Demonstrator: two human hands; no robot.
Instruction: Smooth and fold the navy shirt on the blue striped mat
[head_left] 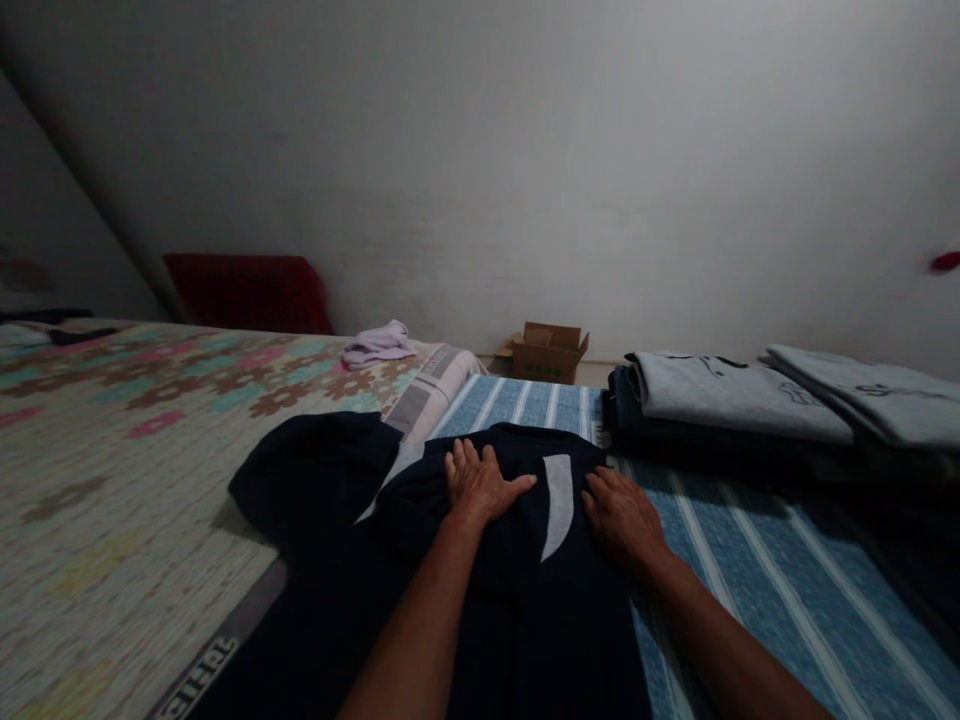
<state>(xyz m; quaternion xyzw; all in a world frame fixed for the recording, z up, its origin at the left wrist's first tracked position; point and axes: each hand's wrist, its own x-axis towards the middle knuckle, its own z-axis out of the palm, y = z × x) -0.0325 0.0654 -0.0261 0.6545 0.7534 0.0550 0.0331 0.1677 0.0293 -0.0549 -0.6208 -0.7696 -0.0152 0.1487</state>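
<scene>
I'm seeing two bare forearms here, no sleeves down to the wrist. My left hand (480,487) and right hand (621,517) carry no gloves, rings, watch or bands that I can make out.

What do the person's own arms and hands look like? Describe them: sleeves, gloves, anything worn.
Both forearms are bare, with no sleeve reaching into view. The left hand and right hand wear no gloves. No ring, watch or bracelet shows, though the dim light could hide small details.

Garment's (480,600) near end — cut off below
</scene>
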